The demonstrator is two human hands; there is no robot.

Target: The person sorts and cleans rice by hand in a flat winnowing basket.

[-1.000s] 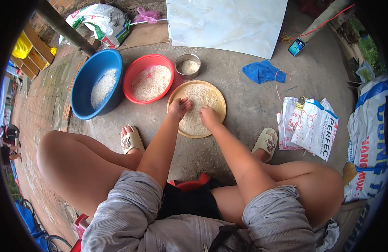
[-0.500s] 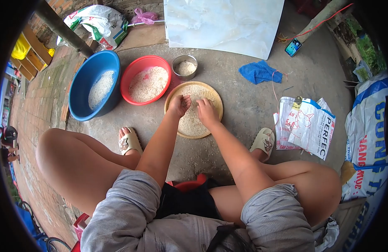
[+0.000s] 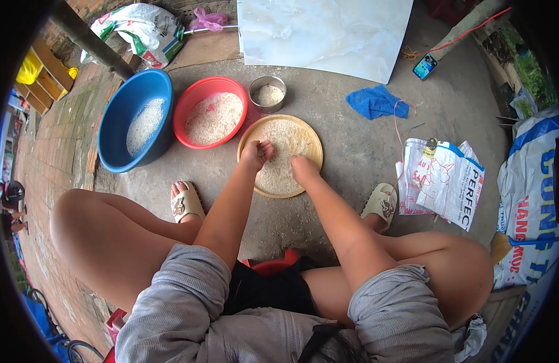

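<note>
A round woven tray (image 3: 320, 151) covered with pale grains like rice (image 3: 278, 178) lies on the ground before me. Over its left part, my left hand (image 3: 257, 155) is turned palm up, fingers loosely curved and apart. My right hand (image 3: 303, 169) is lower on the tray's right side, its fingers bunched together down at the grains. What the right fingertips pinch is too small to make out. Beyond the tray's far rim stands a small metal pot (image 3: 268, 95) with similar grains inside.
A red basin (image 3: 180, 123) and a larger blue basin (image 3: 110, 139), both holding grains, stand to the left. A blue cloth (image 3: 376, 103), printed sacks (image 3: 445, 184) and a phone (image 3: 424, 66) are on the right. A marbled panel (image 3: 325, 36) stands at the back.
My right hand has moved slightly down and right over the tray, its fingers now drawn together. My left hand has stayed nearly in place, its fingers a little straighter.
</note>
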